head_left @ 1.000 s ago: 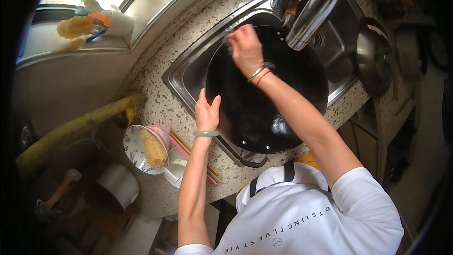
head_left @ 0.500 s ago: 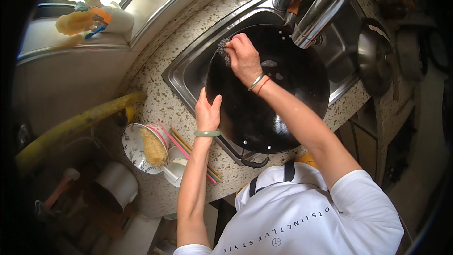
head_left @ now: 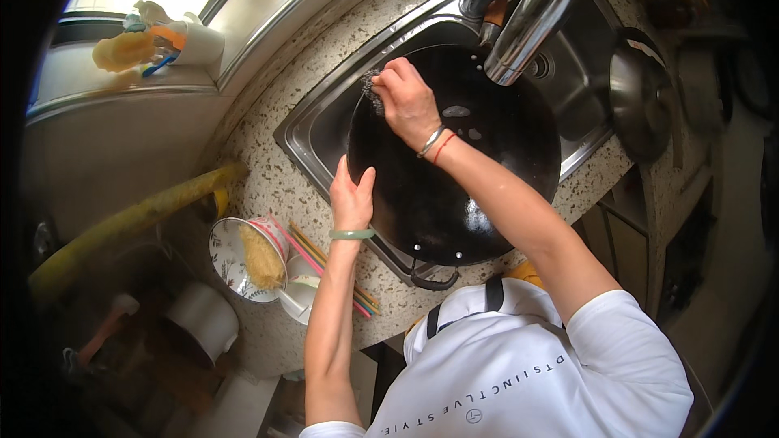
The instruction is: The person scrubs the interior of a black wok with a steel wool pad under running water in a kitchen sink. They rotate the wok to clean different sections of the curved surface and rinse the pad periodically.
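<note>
A large black wok (head_left: 479, 170) lies tilted in the steel sink (head_left: 324, 126). My left hand (head_left: 351, 195) grips the wok's near-left rim and holds it steady. My right hand (head_left: 406, 101) is closed around a grey steel scrubber (head_left: 372, 88) and presses it against the wok's inner wall near the upper-left rim. A green bangle sits on my left wrist, and a silver band and a red string on my right wrist. The wok's small loop handle (head_left: 432, 280) points toward me over the counter edge.
A chrome tap (head_left: 540, 12) arches over the wok. A steel lid (head_left: 641, 97) leans in the sink's right side. On the speckled counter (head_left: 268, 170) stand a patterned bowl (head_left: 231, 264) with yellow food, a small cup and coloured chopsticks (head_left: 329, 264).
My right hand has slid with the scrubber from the wok's upper middle toward its upper-left rim. My left hand has stayed on the rim.
</note>
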Motion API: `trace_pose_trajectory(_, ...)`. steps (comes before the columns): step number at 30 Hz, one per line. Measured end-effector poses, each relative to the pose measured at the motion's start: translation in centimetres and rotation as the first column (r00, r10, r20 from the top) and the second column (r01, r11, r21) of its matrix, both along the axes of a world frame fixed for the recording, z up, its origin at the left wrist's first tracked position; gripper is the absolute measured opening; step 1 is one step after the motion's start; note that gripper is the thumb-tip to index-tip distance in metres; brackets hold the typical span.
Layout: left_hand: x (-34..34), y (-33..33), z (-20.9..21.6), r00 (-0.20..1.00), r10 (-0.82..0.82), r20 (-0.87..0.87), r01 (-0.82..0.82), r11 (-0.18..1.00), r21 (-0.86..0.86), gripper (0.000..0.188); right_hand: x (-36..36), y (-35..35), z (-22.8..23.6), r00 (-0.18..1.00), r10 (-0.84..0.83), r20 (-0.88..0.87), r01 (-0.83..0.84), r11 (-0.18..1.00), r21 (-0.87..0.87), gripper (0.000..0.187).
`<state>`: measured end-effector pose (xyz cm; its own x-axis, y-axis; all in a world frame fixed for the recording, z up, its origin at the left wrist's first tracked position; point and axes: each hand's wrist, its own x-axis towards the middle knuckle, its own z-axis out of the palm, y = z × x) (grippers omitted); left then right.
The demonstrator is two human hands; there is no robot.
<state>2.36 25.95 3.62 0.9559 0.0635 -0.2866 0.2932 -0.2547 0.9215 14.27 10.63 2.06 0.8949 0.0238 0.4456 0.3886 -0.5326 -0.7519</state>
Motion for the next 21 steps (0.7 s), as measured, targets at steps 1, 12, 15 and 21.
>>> trace_pose_trajectory(1, -0.1, 0.1, -0.1, 1.0, 0.011, 0.022, -0.011, 1.0, -0.014, 0.034, 0.3, -1.2, 0.0, 1.0, 0.012, -0.014, -0.012, 0.999, -0.048, 0.009)
trace_pose_trajectory(12, -0.4, 0.3, 1.0, 0.999, -0.01, -0.032, 0.011, 0.999, 0.044, 0.033, 2.8, -10.3, -0.3, 0.906, -0.422, -0.011, 0.422, 0.906, -0.017, 0.011)
trace_pose_trajectory(15, -0.2, 0.1, 0.9, 1.0, 0.0, -0.002, 0.0, 0.996, 0.089, 0.033, 3.1, -12.4, -1.2, 0.917, -0.393, 0.06, 0.396, 0.888, -0.235, 0.01)
trace_pose_trajectory(21, 0.2, -0.4, 1.2, 1.0, -0.002, 0.019, 0.001, 0.996, 0.088, 0.03, 3.3, -5.5, -0.6, 0.942, -0.334, -0.028, 0.332, 0.941, -0.073, 0.008)
